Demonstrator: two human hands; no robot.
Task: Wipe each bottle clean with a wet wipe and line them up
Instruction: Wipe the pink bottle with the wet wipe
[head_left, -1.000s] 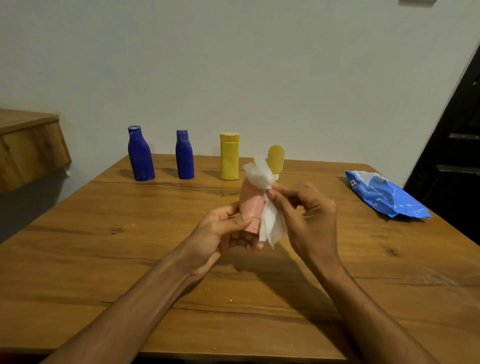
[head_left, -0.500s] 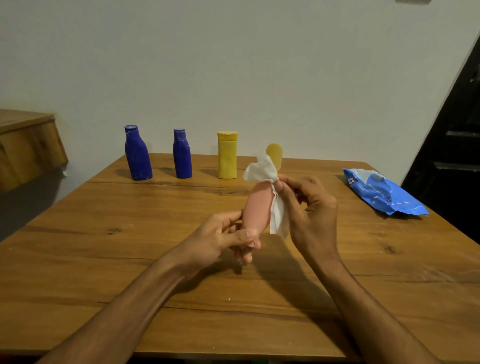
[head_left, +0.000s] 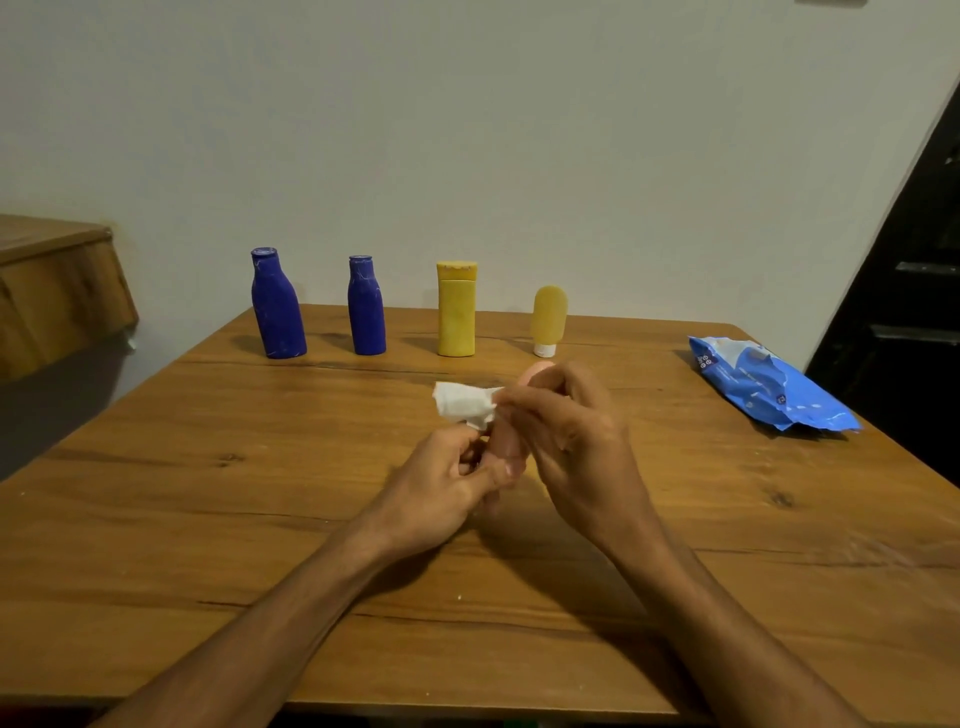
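Pink bottle (head_left: 506, 442) is held over the centre of the table (head_left: 208, 519), mostly hidden: its lower end is gripped by the curled fingers of the left hand (head_left: 441, 488), and the wet wipe (head_left: 462, 404) is pinched against its upper part by the right hand (head_left: 571, 441), fingers bent, wipe bunched out toward 10 o'clock. Four bottles are lined up upright along the 12 o'clock edge, well apart from the hands: large blue bottle (head_left: 277, 306), small blue bottle (head_left: 366, 309), yellow bottle (head_left: 456, 312), yellow tube (head_left: 548, 317) stood on its white cap. Blue wipe pack (head_left: 763, 387) is laid flat at 2 o'clock.
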